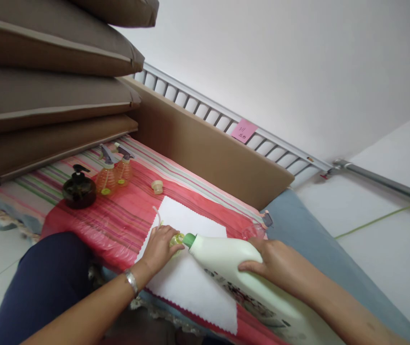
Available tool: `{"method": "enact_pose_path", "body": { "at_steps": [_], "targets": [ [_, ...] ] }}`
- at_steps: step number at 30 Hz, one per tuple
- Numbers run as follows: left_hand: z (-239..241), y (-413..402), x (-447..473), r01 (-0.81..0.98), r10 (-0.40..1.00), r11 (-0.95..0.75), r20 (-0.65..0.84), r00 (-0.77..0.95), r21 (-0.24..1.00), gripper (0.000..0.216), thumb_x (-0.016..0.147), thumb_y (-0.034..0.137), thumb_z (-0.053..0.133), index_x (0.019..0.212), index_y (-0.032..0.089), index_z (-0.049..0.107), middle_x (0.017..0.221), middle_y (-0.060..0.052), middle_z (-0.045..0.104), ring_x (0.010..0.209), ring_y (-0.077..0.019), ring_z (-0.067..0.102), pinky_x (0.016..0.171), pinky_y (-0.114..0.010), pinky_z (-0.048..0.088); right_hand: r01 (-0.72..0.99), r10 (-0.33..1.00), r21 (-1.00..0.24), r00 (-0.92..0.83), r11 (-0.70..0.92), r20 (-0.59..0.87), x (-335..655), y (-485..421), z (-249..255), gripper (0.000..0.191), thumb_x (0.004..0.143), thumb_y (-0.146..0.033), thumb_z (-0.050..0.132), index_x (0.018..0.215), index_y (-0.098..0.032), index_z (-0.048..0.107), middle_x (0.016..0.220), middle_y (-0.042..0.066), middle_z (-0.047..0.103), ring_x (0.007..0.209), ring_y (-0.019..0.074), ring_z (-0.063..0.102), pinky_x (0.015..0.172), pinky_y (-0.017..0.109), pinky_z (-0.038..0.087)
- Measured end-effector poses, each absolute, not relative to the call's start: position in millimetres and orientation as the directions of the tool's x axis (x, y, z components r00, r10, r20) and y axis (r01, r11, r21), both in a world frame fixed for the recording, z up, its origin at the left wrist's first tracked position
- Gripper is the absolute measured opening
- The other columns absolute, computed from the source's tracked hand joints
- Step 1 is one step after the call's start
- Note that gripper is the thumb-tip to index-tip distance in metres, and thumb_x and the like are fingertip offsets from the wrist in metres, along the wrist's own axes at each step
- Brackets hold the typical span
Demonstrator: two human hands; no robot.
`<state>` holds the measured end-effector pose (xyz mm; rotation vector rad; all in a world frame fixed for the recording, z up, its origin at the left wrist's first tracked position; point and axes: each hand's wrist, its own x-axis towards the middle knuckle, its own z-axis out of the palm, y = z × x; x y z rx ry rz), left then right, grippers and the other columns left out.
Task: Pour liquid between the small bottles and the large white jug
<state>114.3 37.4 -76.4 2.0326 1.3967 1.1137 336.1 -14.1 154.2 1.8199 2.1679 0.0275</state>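
Bottle (222,256): pale green, I see, tipped against a little yellow container (178,239)
Right hand (275,258): fingers clamped round that Bottle
Left hand (158,248): fingers closed on the little yellow container

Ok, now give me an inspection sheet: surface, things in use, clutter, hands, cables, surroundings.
Surface: red striped cloth beneath a white scallop-edged sheet.
Things in use: large pale-green plastic bottle, tilted, green end at a small clear yellowish container, partly hidden.
Clutter: dark round pump bottle; two orange-tinted clear spray bottles; small round cream cap; clear grey-trigger sprayer.
Hands: left hand holds the container; right hand grips the pale-green bottle.
Cables: thin yellow-green line at right; cannot tell whether a cable.
Surroundings: white slatted radiator, pink paper note, brown board, stacked grey-brown cushions.
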Motion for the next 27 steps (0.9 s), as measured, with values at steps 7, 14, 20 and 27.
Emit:
{"method": "enact_pose_path", "body": {
  "at_steps": [7, 14, 20, 27],
  "targets": [
    [-74.7, 36.8, 114.2, 0.565, 0.917, -0.39, 0.359, 0.172, 0.727, 0.032, 0.077, 0.047, 0.067, 0.099, 0.023, 0.066, 0.099, -0.007, 0.068, 0.098, -0.0275, 0.059, 0.088, -0.043, 0.039, 0.96, 0.967, 0.2, -0.153, 0.194, -0.205, 339.7, -13.4, 151.5, 0.033, 0.077, -0.053, 0.061, 0.085, -0.021, 0.063, 0.08, 0.008, 0.072, 0.071, 0.0263, 0.066, 0.056, 0.029, 0.039],
    [-74.9, 37.2, 113.9, 0.581, 0.909, -0.406, 0.376, 0.179, 0.706, 0.033, 0.078, 0.048, 0.066, 0.099, 0.022, 0.065, 0.099, -0.007, 0.068, 0.098, -0.0272, 0.059, 0.088, -0.042, 0.039, 0.967, 0.967, 0.192, -0.127, 0.17, -0.221, 337.6, -14.0, 152.7, 0.032, 0.077, -0.052, 0.061, 0.084, -0.021, 0.062, 0.079, 0.008, 0.072, 0.071, 0.0264, 0.066, 0.056, 0.029, 0.038],
    [-74.0, 36.6, 114.6, 0.583, 0.91, -0.403, 0.378, 0.172, 0.705, 0.032, 0.077, 0.046, 0.067, 0.098, 0.022, 0.065, 0.098, -0.006, 0.068, 0.098, -0.0271, 0.059, 0.087, -0.042, 0.039, 0.965, 0.965, 0.189, -0.14, 0.184, -0.221, 338.3, -13.6, 152.0, 0.034, 0.077, -0.052, 0.062, 0.087, -0.02, 0.062, 0.083, 0.009, 0.072, 0.076, 0.0287, 0.067, 0.058, 0.031, 0.04],
    [-73.5, 37.1, 114.5, 0.584, 0.911, -0.401, 0.373, 0.176, 0.706, 0.033, 0.077, 0.046, 0.067, 0.099, 0.021, 0.065, 0.099, -0.007, 0.068, 0.098, -0.0271, 0.058, 0.088, -0.042, 0.039, 0.963, 0.966, 0.196, -0.138, 0.182, -0.221, 339.6, -14.2, 151.5, 0.033, 0.077, -0.053, 0.062, 0.086, -0.021, 0.062, 0.081, 0.009, 0.072, 0.075, 0.028, 0.067, 0.058, 0.03, 0.04]
  ]
}}
